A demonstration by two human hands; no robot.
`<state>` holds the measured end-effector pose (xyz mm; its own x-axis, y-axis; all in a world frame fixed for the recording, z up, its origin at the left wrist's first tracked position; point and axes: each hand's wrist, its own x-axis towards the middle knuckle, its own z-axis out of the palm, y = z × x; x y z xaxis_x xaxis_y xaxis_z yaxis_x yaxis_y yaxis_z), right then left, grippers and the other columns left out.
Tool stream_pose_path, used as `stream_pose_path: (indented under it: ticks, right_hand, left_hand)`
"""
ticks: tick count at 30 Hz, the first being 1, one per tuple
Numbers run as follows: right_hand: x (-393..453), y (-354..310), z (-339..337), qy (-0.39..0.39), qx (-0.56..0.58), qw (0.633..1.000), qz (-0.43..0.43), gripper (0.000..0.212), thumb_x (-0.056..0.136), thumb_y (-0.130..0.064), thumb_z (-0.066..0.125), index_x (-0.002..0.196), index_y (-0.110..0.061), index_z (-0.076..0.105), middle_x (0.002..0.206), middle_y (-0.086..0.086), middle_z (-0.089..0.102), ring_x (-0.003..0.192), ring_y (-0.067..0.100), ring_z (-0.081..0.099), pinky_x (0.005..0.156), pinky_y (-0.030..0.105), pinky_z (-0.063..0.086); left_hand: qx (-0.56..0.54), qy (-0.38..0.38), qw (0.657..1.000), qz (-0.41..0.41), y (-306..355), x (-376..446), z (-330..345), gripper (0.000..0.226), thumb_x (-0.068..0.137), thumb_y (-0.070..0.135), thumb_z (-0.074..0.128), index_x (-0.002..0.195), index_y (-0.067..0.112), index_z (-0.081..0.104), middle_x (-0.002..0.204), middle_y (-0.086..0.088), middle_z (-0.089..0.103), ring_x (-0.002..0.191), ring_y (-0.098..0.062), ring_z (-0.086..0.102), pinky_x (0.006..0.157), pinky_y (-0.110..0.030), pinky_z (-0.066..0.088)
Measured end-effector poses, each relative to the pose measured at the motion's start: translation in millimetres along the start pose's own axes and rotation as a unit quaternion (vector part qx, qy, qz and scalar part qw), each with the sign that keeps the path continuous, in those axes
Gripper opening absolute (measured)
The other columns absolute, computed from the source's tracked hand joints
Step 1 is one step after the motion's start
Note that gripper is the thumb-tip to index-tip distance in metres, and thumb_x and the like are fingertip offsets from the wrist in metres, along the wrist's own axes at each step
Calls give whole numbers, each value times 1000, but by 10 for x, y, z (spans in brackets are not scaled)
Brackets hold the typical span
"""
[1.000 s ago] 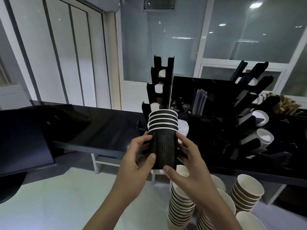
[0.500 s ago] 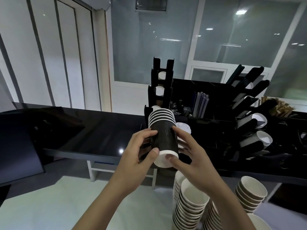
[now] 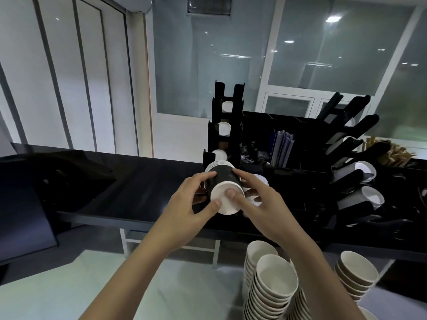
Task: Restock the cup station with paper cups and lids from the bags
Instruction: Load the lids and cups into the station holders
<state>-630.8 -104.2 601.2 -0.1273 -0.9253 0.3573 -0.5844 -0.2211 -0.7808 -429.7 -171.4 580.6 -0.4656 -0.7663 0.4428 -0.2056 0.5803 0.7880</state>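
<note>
A short stack of black ribbed paper cups [image 3: 222, 175] lies tipped forward, its white base [image 3: 225, 203] facing me and its rims pointing into the lowest slot of the black cup rack [image 3: 226, 125]. My left hand [image 3: 193, 202] grips the stack from the left, thumb under the base. My right hand [image 3: 258, 199] holds it from the right, with its thumb pressing on the white base. Higher slots of the rack show white cup bases. Tall stacks of paper cups [image 3: 275, 287] stand at the lower right.
The black counter [image 3: 138, 188] runs across the middle. A slanted rack on the right [image 3: 353, 172] holds cups lying on their sides. Straws or stirrers [image 3: 282, 148] stand in a bin behind. A dark screen [image 3: 20, 218] sits at the left.
Both hands have tipped the cup stack from upright to nearly horizontal and pushed it away from me toward the rack's lowest slot. My right thumb has come onto the base.
</note>
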Motion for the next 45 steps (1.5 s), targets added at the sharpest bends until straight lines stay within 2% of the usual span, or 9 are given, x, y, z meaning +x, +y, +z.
stream_pose_path:
  ticks: [6, 9, 15, 21, 25, 30, 33, 37, 45]
  right_hand:
    - [285, 12, -56, 15, -28, 999, 10, 47, 92, -68, 56, 136, -50, 58, 111, -17, 70, 103, -4, 63, 92, 22, 49]
    - [467, 57, -63, 12, -60, 998, 19, 54, 90, -81, 43, 133, -53, 57, 110, -19, 71, 110, 2, 62, 104, 36, 48]
    - [723, 159, -53, 16, -92, 995, 41, 68, 83, -93, 27, 128, -53, 59, 105, -18, 71, 114, 17, 61, 111, 53, 40]
    - [847, 153, -23, 9, -121, 990, 70, 60, 94, -80, 27, 128, -46, 62, 111, -16, 68, 119, 20, 58, 114, 54, 35]
    - [899, 180, 57, 0, -168, 981, 95, 56, 101, -71, 29, 136, -40, 59, 108, -10, 63, 122, 23, 54, 116, 51, 31]
    - [928, 311, 155, 77, -122, 986, 78, 39, 98, -65, 50, 112, -33, 69, 88, -18, 68, 96, 10, 64, 104, 47, 46]
    - [930, 383, 219, 123, -84, 988, 51, 25, 95, -53, 63, 104, -30, 70, 85, -17, 71, 85, 4, 68, 91, 44, 55]
    - [892, 457, 234, 124, -78, 988, 45, 11, 99, -37, 63, 101, -30, 71, 82, -17, 69, 82, -1, 65, 91, 42, 54]
    - [822, 577, 274, 129, -88, 988, 21, 20, 99, -26, 60, 105, -39, 73, 87, -23, 71, 94, -4, 63, 102, 46, 48]
  left_hand:
    - [28, 0, 1000, 4, -39, 264, -48, 52, 91, 66, 53, 141, 51, 45, 134, 19, 57, 130, -10, 53, 108, -44, 48]
    - [21, 4, 1000, -7, -53, 411, -35, 55, 89, 72, 48, 139, 50, 48, 132, 18, 60, 129, -10, 54, 109, -44, 47]
    - [18, -7, 999, -25, -85, 611, 13, 48, 100, 56, 49, 143, 35, 51, 131, 13, 64, 123, -2, 58, 107, -31, 49]
    - [23, -9, 999, -46, -185, 739, 55, 45, 104, 51, 44, 142, 30, 54, 125, 10, 68, 117, -2, 61, 93, -16, 45]
    - [43, -28, 996, -67, -370, 777, 96, 49, 103, 56, 43, 145, 31, 49, 126, 6, 68, 113, -7, 62, 97, -27, 50]
    - [85, 9, 994, -69, -541, 798, 167, 55, 89, 79, 43, 134, 47, 49, 124, 14, 66, 121, -15, 58, 103, -47, 50]
    - [115, 41, 991, -46, -574, 839, 214, 44, 91, 69, 48, 129, 48, 52, 116, 17, 68, 116, -18, 61, 100, -49, 51]
    - [184, 52, 981, -13, -558, 803, 248, 35, 97, 44, 57, 132, 43, 53, 112, 12, 65, 112, -22, 57, 100, -47, 46]
    - [234, 67, 970, 4, -590, 729, 276, 38, 100, 27, 60, 137, 31, 60, 123, 9, 66, 107, -12, 37, 98, -33, 35]
